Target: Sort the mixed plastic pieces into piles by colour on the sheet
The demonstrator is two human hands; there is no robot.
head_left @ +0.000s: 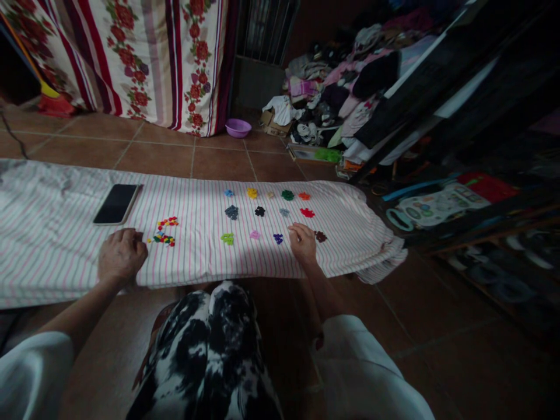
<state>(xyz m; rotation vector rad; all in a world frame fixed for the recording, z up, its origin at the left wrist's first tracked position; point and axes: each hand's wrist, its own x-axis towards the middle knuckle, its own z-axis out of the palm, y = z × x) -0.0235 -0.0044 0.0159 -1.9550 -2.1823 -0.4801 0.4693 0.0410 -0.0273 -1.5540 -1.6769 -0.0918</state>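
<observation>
Looking through the head camera, I see a long surface under a striped cloth (196, 256) running left to right, with a brown tiled floor (170, 149) about it; at the far left hangs a curtain (151, 58) with roses and stripes, at the far right slumps a heap of clothes (332, 87); of the containers, a purple basin (238, 133) stands near the curtain's right edge, its inside too dim for me to read; right of it a cardboard box (275, 126) bears a white garment (282, 108); on the cloth, small coloured pieces lie in single-colour piles, sorted into a far row (270, 195), a middle row (259, 211) and a near row (254, 234); left of these, mixed pieces (163, 238) form a loose curve, and beyond them lies a flat, rectangular phone (116, 204), dark-screened; the left hand (122, 254), fingers curled together, is just left of the mixed pieces; the right hand (303, 242), fingers bent and tips close together, is between the violet pile (278, 238) and the brown pile (321, 236); whether either hand clasps a piece, I cannot tell.
</observation>
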